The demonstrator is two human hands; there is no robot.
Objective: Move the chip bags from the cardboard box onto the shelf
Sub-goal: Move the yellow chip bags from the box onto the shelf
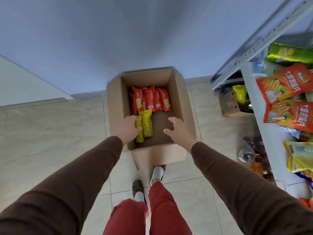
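Two hands reached into the cardboard box: left hand gripped a yellow chip bag, right hand hung spread, holding nothing. Red chip bags stood behind; shelf right.

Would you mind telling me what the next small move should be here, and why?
Probably lift the yellow chip bag out of the cardboard box: the left hand already grips it, while the right hand hovers open over bare box floor, and the shelf stands to the right.
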